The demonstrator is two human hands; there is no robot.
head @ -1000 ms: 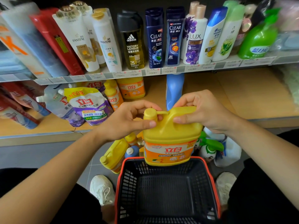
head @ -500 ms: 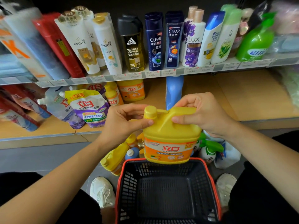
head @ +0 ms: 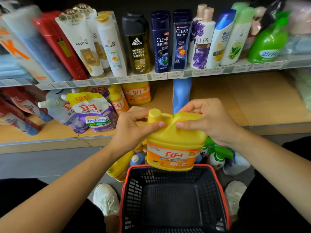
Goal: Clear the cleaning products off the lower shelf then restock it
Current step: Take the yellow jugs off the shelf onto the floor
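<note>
Hands: left hand [head: 134, 130] and right hand [head: 210, 121] both clamped round yellow jug [head: 173, 143], at neck and handle.
Jug: held upright just above basket [head: 218, 180] rim, off lower shelf [head: 252, 101].
Change: hardly any shift noted; lowering judged pending.
Shelf: pouches [head: 94, 111] uncleared.

The upper shelf [head: 185, 74] is edged with a pale strip of price labels [head: 124, 79]. The lower shelf [head: 262, 101] is formed of light wood-coloured board, fronted by a grey rail. A dark back panel [head: 134, 4] is seen above. The floor [head: 42, 164] is laid with grey tiles.
</note>
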